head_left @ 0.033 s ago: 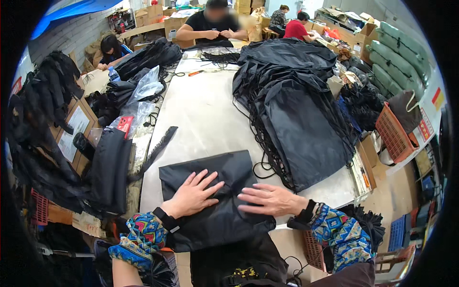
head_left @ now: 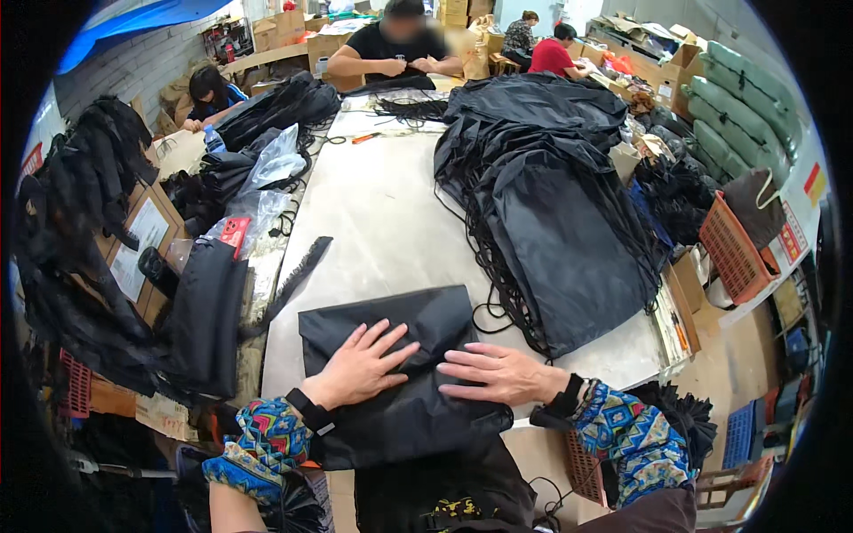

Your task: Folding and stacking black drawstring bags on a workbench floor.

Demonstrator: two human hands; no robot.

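A flat, roughly square piece of black fabric [head_left: 355, 440] lies at the table's near edge, lightly wrinkled. My left hand [head_left: 362, 366] presses on its middle with fingers spread. On its right part rests my right hand [head_left: 498, 371], fingers stretched out and pointing left; the palm's underside is hidden. Neither hand grips anything. Just beyond, to the right, is a large pile of black drawstring bags [head_left: 569, 258] with cords hanging along its left side. A narrow black fabric strip [head_left: 298, 277] lies left of the fabric piece.
Rolled black fabric [head_left: 206, 311] and clear plastic bags [head_left: 271, 160] line the left side. A water bottle [head_left: 213, 139] stands farther back. An orange basket [head_left: 736, 249] is at the right. Across the pale table [head_left: 373, 195] a person [head_left: 395, 53] handles black material; other people sit beyond.
My right hand has shifted very slightly left over the fabric. My left hand stays in place on it.
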